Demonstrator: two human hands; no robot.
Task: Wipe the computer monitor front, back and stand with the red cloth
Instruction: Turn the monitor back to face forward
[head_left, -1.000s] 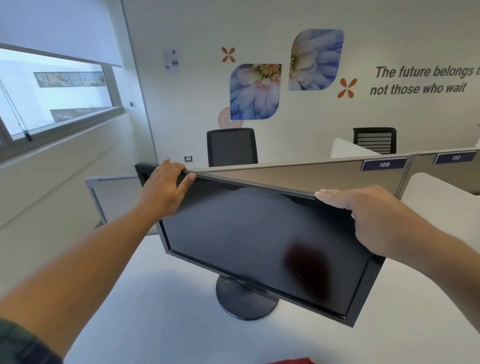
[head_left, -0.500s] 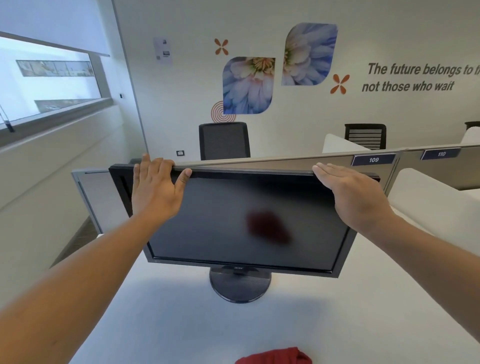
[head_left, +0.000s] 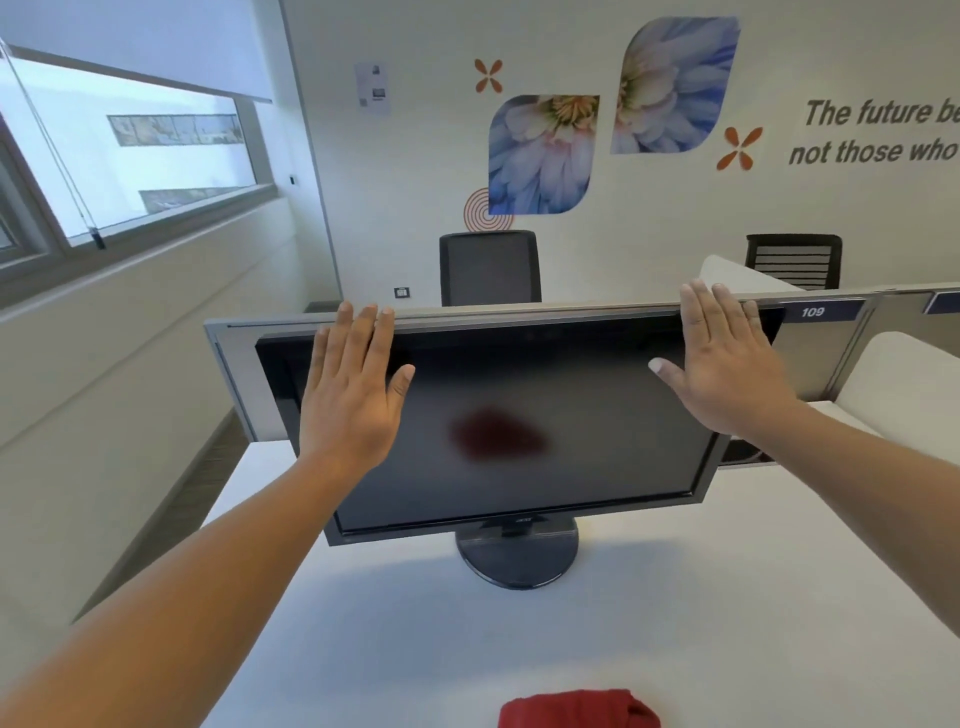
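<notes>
An office: numbered desk partitions (head_left: 571, 312), swivel chairs (head_left: 488, 267), wall slogan (head_left: 878, 132).

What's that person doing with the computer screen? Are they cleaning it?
A person holds both hands up at the monitor on the white desk. The left hand is open over its top left, the right hand over its top right, fingers straight; whether they press on it I cannot tell. Nobody is wiping now: the red cloth lies bunched at the desk's near edge, untouched. The red smudge on the screen looks like its reflection.
</notes>
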